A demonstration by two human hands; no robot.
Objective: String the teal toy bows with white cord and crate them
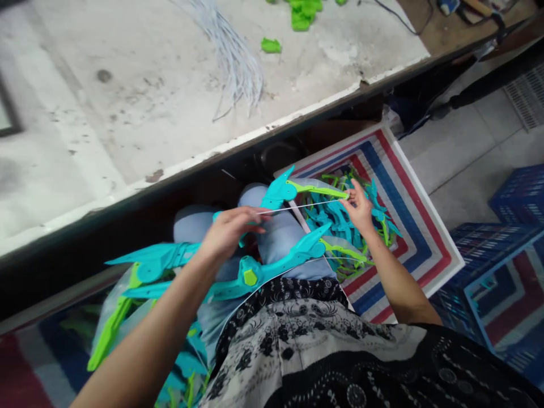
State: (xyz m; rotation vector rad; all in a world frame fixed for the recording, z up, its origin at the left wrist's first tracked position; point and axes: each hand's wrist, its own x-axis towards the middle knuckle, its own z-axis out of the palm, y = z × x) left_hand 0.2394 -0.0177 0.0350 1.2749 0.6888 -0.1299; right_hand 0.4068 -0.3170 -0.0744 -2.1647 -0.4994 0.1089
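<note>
A teal and lime-green plastic toy bow lies across my lap, its upper limb pointing right. My left hand is closed, pinching a thin white string near the bow's middle. My right hand is closed on the other end of that string at the green limb tip. The string runs taut between both hands. A second bow rests lower on my lap, with a lime block at its centre.
A striped red, white and blue bag at right holds several teal bow parts. More bows pile at left. A worn white tabletop carries a bundle of white strings and green pieces. Blue crates stand far right.
</note>
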